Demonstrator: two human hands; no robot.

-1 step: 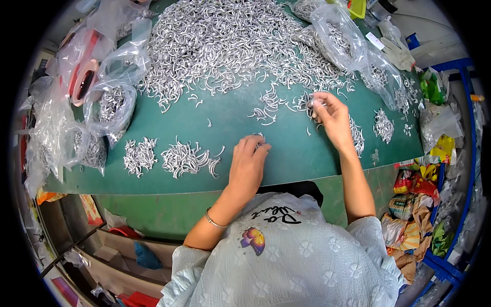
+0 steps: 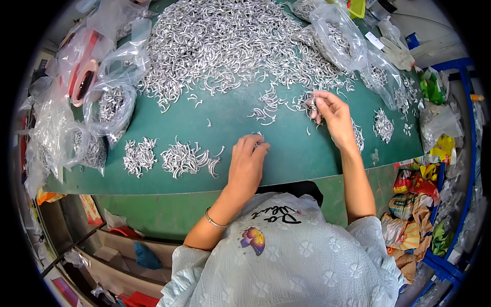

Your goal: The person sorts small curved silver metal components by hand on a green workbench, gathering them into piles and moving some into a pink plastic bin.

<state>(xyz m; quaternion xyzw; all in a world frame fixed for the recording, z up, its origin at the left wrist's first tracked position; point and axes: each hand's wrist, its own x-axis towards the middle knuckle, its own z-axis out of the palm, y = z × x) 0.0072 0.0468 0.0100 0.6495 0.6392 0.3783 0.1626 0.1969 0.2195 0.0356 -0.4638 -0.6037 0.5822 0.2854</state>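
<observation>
A big heap of small curved silver metal pieces (image 2: 220, 46) covers the far middle of the green table (image 2: 204, 112). My left hand (image 2: 247, 162) rests low over the table near its front edge, fingers curled in, with a bit of silver metal showing at the fingertips. Farther right, my right hand (image 2: 333, 118) has its thumb and fingers bent round a few curved silver metal pieces (image 2: 311, 104) at the edge of a loose cluster. Left of my left hand lie two small piles, one larger (image 2: 182, 157) and one smaller (image 2: 139, 156).
Clear plastic bags with silver pieces stand at the left (image 2: 113, 105) and back right (image 2: 337, 43). More small piles (image 2: 383, 126) lie at the table's right. A blue rack (image 2: 463, 169) with colourful packets stands at the right; wooden drawers (image 2: 123, 256) sit below left.
The fingers of my right hand have shifted slightly, uncovering more of the metal pieces by the thumb. My left hand has barely moved.
</observation>
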